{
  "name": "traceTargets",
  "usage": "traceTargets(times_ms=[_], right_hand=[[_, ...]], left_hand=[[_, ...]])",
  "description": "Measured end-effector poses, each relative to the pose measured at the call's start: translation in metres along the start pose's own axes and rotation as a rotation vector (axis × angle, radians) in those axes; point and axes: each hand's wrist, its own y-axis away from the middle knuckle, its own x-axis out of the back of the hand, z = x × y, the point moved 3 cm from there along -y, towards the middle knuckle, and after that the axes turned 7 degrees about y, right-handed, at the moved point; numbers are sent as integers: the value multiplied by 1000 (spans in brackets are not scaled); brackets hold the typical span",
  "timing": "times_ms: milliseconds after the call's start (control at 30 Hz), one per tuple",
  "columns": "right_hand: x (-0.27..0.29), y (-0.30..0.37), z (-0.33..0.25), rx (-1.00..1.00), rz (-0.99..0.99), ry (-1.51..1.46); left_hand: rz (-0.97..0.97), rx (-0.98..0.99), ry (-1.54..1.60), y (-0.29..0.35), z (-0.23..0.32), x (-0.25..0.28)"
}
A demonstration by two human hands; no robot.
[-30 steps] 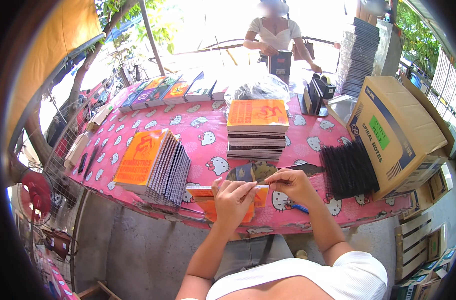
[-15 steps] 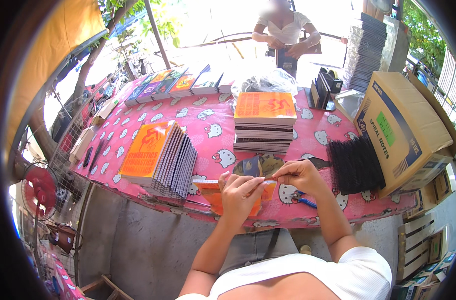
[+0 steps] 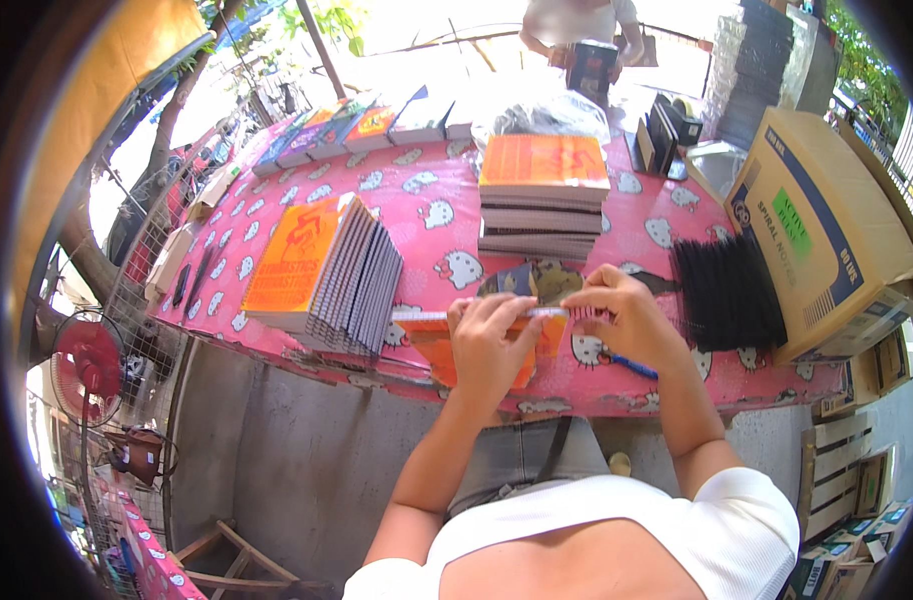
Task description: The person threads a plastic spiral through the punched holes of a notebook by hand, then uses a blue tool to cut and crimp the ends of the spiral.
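Observation:
My left hand (image 3: 492, 345) lies over an orange-covered notebook (image 3: 432, 352) near the table's front edge, fingers closed along its white bound edge. At the right end of that edge my right hand (image 3: 627, 315) pinches with thumb and fingertips; what sits in the pinch is too small to make out. Blue-handled pliers (image 3: 633, 367) lie below the right hand, partly hidden by it. Just beyond both hands is a crumpled camouflage cloth (image 3: 537, 283). To the right lies a heap of black spiral binding coils (image 3: 729, 295).
Stacks of orange-covered notebooks stand left (image 3: 302, 255) and centre (image 3: 542, 165) on the pink patterned table. A large cardboard box (image 3: 827, 240) fills the right end. More notebooks (image 3: 372, 130) line the far edge. A person (image 3: 587, 40) stands beyond, holding a dark object.
My view has shifted, so the table appears higher. The right hand has moved slightly away from the notebook's end, fingers still pinched; the left hand stays on the notebook. The person opposite has raised the dark object.

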Motion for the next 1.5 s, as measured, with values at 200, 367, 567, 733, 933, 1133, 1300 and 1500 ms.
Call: traceTargets(times_ms=[200,367,567,733,933,1133,1300,1500], right_hand=[[-16,6,15,-129,-140,-110],[-16,5,15,-141,-27,-136],[-10,6,17,-253,-102,-191],[-11,7,14,-269,-50,-205],[-17,7,21,-366,-162,-338],[-18,10,12,-64,-20,17],[-19,4,3,-15,47,6],[-11,-3,7,-95,-89,-48]], left_hand=[[19,-23,-22,3,-6,-4],[-8,13,-28,4,-7,-5],[17,-14,-74,3,-3,-8],[33,-8,-90,4,-3,-10],[5,3,-75,2,-2,-7],[-49,-17,-57,3,-4,-4],[-34,-2,-66,5,-3,-5],[-5,-10,-45,7,-4,-5]])
